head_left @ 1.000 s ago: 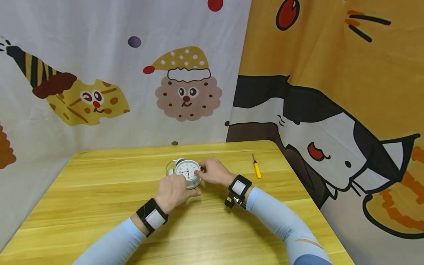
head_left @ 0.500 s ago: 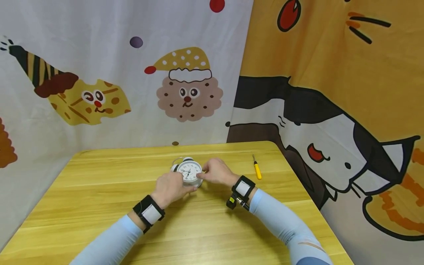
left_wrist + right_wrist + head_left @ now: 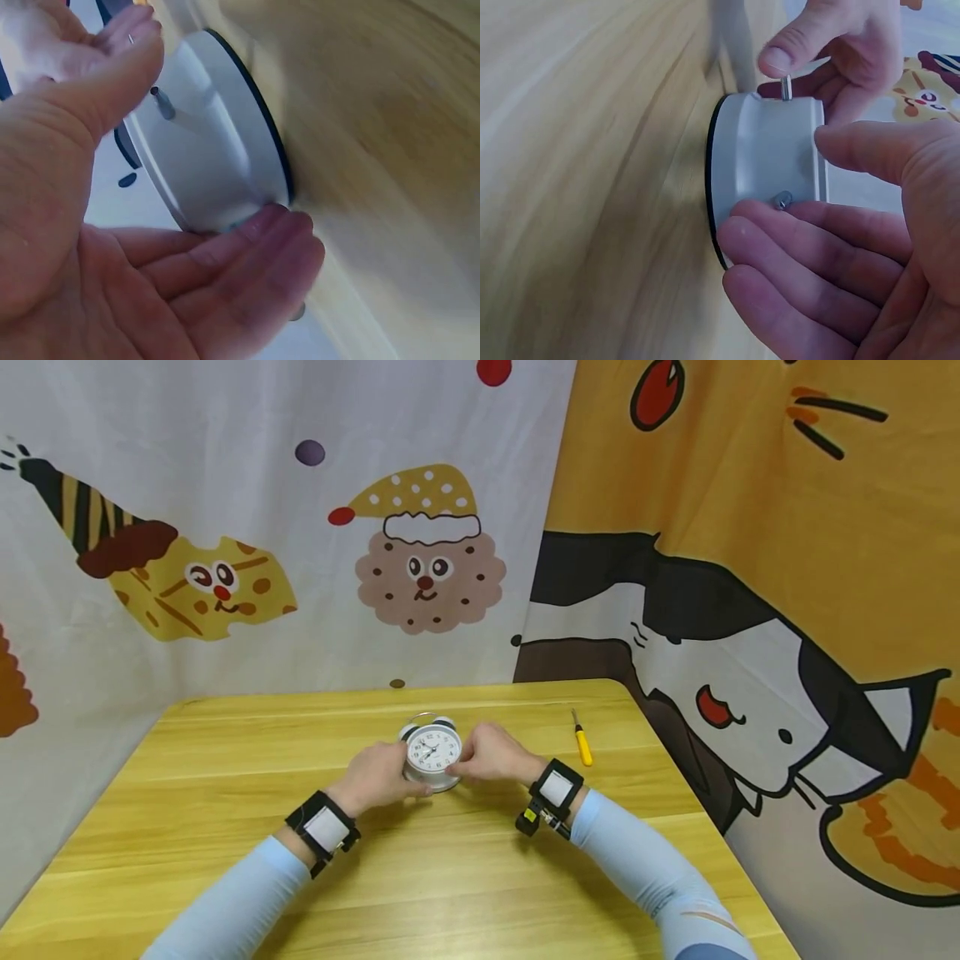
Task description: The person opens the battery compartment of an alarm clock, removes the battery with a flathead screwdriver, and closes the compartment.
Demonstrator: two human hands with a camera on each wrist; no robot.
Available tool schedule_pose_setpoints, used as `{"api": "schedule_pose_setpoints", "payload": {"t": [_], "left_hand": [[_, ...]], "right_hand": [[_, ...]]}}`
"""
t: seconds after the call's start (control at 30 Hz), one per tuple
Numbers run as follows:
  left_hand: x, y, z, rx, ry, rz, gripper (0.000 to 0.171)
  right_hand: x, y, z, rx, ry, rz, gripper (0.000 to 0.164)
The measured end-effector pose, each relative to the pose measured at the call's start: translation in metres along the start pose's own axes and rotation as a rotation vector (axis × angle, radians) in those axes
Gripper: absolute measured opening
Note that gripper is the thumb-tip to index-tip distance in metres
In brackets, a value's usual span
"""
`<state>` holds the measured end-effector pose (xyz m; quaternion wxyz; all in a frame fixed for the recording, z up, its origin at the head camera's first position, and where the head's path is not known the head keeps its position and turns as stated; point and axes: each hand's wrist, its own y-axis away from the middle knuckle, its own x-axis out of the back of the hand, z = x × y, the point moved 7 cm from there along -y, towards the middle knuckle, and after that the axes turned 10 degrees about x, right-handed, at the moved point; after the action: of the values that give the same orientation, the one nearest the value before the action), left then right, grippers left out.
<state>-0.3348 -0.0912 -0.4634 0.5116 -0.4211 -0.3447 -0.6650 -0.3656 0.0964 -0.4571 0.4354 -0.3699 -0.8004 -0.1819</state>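
Note:
A white twin-bell alarm clock [image 3: 435,749] lies on its back on the wooden table, dial facing up and bells toward the far edge. My left hand [image 3: 377,775] holds its left side; in the left wrist view the thumb is near the front rim and the fingers [image 3: 255,255] curl along the casing. From the right, my right hand [image 3: 492,754] holds the other side, its thumb [image 3: 855,146] on the front rim and fingers against the casing. Two short metal feet stick out of the casing in the right wrist view, one foot [image 3: 786,88] close to my left thumb.
A small screwdriver [image 3: 582,743] with a yellow handle lies on the table [image 3: 247,760] at the right, beyond my right hand. A cartoon-printed curtain [image 3: 247,468] hangs behind the table and along its right side.
The alarm clock has turned clockwise, its bells and handle swinging from the upper left to the far side. My left hand has slid left and back, off the dial to its side.

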Motion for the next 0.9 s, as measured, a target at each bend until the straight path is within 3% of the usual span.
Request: {"api": "schedule_pose_setpoints", "payload": {"t": [0.2,0.37,0.47,0.53,0.67,0.9], "left_hand": [[0.000,-0.004,-0.004,-0.056,0.033,-0.058,0.086],[-0.002,-0.006,-0.004,-0.100,0.066,-0.048,0.096],[-0.002,-0.005,-0.004,-0.133,0.075,-0.029,0.109],[-0.003,-0.004,-0.005,-0.145,0.074,-0.023,0.115],[-0.005,-0.003,-0.007,-0.155,0.083,-0.027,0.112],[-0.008,-0.001,-0.010,-0.173,0.123,-0.053,0.107]], "right_hand": [[0.000,0.004,-0.007,0.066,0.083,0.005,0.024],[0.001,0.012,-0.009,0.072,0.187,0.052,0.027],[0.003,0.016,-0.007,0.061,0.280,0.094,0.041],[0.003,0.017,-0.006,0.082,0.311,0.113,0.060],[-0.001,0.016,-0.003,0.155,0.277,0.096,0.090],[-0.009,0.013,0.005,0.168,0.216,0.087,0.092]]}}
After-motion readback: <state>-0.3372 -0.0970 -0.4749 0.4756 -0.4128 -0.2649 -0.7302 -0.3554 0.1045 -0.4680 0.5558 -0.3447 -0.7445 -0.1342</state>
